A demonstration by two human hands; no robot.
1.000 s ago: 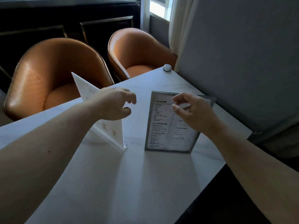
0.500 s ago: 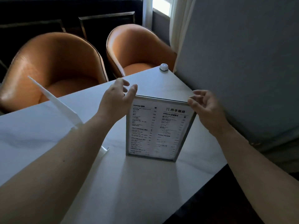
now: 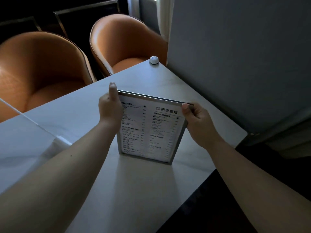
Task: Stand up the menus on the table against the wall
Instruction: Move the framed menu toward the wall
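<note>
Two hands held one framed menu (image 3: pixel 151 130) upright on the pale surface (image 3: pixel 117 190), which filled most of the view and ran from seven o'clock up toward one o'clock, where it met the grey wall (image 3: pixel 235 56). Two orange chairs stood beyond the far edge, the nearer chair (image 3: pixel 42 68) at ten o'clock and the farther chair (image 3: pixel 122 39) at twelve o'clock. The menu stood at the centre on its bottom edge, printed face toward the camera and its top leaning away. It stood near the wall, which lay off at three o'clock, but apart from it, with bare surface between.

The left hand (image 3: pixel 110 108) came in from eight o'clock on a long bare forearm. Its grip was closed on the menu's upper left corner, thumb pointing straight up along the frame's edge, fingers curled behind and out of sight. The right hand (image 3: pixel 196 121) came in from four o'clock. Its grip was pinched shut on the upper right corner, thumb tip pressed on the front of the frame and fingers folded around the side.

A clear acrylic stand (image 3: pixel 33 121) tilted at nine o'clock, well apart from the menu. A small white call button (image 3: pixel 154 60) sat at the surface's far corner, just beside the wall.
</note>
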